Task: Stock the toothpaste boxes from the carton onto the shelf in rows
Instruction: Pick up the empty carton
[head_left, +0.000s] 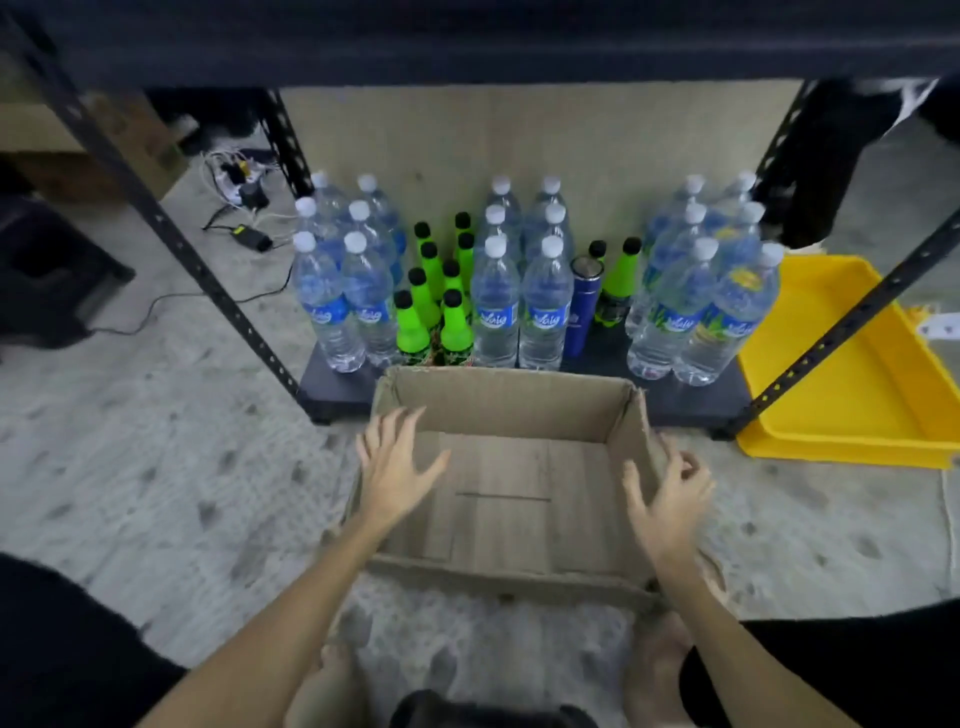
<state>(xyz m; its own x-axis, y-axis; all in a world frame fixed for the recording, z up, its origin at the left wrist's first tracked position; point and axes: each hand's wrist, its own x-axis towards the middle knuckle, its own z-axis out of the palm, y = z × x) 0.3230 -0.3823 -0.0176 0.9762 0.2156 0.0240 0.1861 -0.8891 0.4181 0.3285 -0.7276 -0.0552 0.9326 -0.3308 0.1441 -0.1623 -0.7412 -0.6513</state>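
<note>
— Hands: how are they held?
— Left hand (395, 467) and right hand (670, 493) are spread, nothing gripped, over the carton (498, 395). No toothpaste boxes are seen inside.
— Advice?
— The carton should be checked before the bottle-filled shelf (337, 389) beyond is reached for.

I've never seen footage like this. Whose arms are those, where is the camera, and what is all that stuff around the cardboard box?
No machine here: a person wears a camera on the head, looking forward and down, so you see their own bare arms. The left hand and right hand hover with spread fingers over the side walls of an open cardboard carton on the floor; neither has a grip on anything. The carton looks empty, with no toothpaste boxes in view. Behind it, the low shelf of a metal rack holds rows of clear water bottles, green bottles with black caps and a blue flask. A yellow tray lies on the floor to the right.
</note>
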